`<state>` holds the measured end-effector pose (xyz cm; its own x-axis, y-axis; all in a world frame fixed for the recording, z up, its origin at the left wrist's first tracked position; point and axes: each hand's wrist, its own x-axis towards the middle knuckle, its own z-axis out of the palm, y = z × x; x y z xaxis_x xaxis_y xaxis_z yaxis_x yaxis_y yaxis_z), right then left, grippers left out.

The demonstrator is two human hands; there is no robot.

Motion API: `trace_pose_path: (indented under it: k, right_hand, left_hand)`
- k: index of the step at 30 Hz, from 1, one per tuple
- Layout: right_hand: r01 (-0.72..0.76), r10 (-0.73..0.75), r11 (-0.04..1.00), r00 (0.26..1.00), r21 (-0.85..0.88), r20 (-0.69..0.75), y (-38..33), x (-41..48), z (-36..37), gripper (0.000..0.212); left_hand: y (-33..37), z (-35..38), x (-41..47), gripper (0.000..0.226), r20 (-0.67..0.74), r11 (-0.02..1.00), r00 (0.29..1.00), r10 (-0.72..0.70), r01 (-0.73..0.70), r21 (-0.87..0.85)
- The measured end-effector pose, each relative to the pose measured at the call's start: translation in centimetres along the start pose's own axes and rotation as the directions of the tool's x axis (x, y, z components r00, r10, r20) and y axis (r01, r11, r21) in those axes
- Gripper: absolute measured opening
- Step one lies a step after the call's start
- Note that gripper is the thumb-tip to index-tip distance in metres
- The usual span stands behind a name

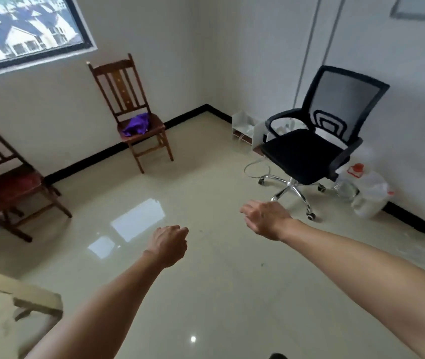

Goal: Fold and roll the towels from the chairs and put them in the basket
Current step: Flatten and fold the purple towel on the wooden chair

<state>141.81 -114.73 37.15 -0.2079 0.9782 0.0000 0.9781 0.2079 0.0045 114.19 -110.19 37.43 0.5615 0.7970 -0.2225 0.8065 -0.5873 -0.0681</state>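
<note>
Looked like a plain spare room in somebody's home or a small office, pretty bare. Glossy beige tile floor (206,294), white walls with a black baseboard (97,154). Two old wooden chairs (131,110) stood along the window wall, and a black mesh office chair (317,136) on castors sat near the corner. A window (22,29) looked out on housetops, so it was upstairs.
</note>
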Motion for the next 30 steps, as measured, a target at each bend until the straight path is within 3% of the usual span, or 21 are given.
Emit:
trace_pose_path:
  k: [9,15,25,30]
  right_hand:
    - [0.26,-0.26,0.966,0.965,0.015,0.027,-3.3,25.8,3.1,0.03]
    - [0.328,-0.329,0.944,0.942,0.029,0.064,-2.5,43.4,3.0,0.031]
    - [0.42,-0.419,0.908,0.907,-0.004,0.041,-4.3,66.9,1.8,0.03]
    - [0.38,-0.38,0.925,0.924,0.001,0.046,-5.7,78.5,2.6,0.029]
  left_hand:
    - [-17.6,0.6,9.3,0.022,0.005,0.969,0.97,-0.245,0.245,-0.029]
    - [-28.3,-1.1,19.7,0.026,0.02,0.91,0.915,-0.402,0.402,-0.104]
    - [-43.7,-3.0,32.2,0.03,0.042,0.862,0.872,-0.487,0.488,-0.137]
    - [-53.9,-3.3,40.6,0.028,0.03,0.866,0.88,-0.473,0.471,-0.168]
